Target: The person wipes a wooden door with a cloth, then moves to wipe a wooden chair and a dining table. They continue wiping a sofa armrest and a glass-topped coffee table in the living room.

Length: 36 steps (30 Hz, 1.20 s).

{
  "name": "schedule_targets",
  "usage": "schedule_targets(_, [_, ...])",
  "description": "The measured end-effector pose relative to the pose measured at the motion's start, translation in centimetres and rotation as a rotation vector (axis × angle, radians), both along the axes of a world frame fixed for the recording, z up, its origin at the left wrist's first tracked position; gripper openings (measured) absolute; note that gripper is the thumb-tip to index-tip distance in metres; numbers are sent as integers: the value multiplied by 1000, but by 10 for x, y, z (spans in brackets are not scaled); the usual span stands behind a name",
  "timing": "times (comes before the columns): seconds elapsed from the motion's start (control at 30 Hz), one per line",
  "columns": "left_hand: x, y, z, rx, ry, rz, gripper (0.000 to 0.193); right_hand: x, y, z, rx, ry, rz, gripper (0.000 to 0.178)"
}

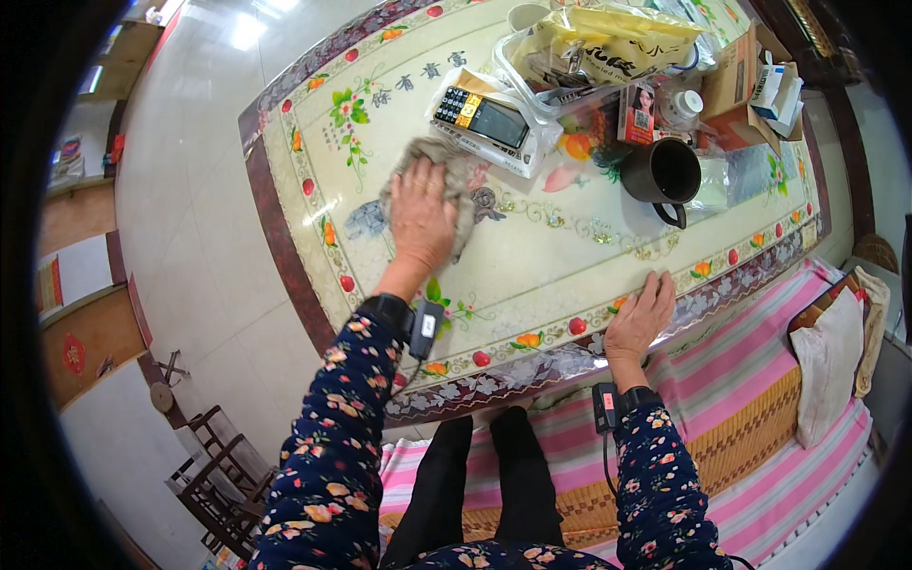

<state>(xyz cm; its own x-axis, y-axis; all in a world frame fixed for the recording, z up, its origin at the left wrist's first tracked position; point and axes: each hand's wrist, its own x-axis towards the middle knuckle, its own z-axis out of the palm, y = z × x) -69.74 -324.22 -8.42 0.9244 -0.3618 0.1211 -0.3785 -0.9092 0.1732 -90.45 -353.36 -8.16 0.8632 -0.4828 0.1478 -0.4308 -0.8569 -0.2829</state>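
Observation:
My left hand (424, 214) presses a crumpled grey-brown cloth (463, 214) onto the table, its fingers laid over the top and keeping hold of it. Under the cloth is the table's patterned cover (532, 275), printed with fruit, flowers and dark characters. At the near edge rests my right hand (641, 319), fingers slightly bent and apart, with nothing in it. Just right of the cloth, a black keypad phone (483, 118) with a yellow-lit strip lies on a white package (518, 161).
Farther right are a dark mug (662, 179), a white bottle (681, 107), a small red box (637, 113), a cardboard carton (736, 85) and a yellow bag (603, 43) in a plastic basket. A striped bench (750, 380) runs along the near side, and chairs (223, 475) stand lower left.

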Motion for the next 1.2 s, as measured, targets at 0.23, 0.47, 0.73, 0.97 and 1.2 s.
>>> schedule_targets(0.23, [94,89,-28,142,8,208,62,-1,1,0,-11,17,10,49])
schedule_targets(0.47, [56,219,-43,90,31,542,59,-1,1,-3,-32,6,42,50])
schedule_targets(0.73, [-143,190,-17,54,78,626,68,1,3,2,-48,12,30,50])
schedule_targets(0.97, [-207,18,12,-88,180,294,71,1,2,5,-40,6,45,49])
schedule_targets(1.2, [-142,-34,15,-251,259,-352,60,0,0,-2,-57,21,48,49])
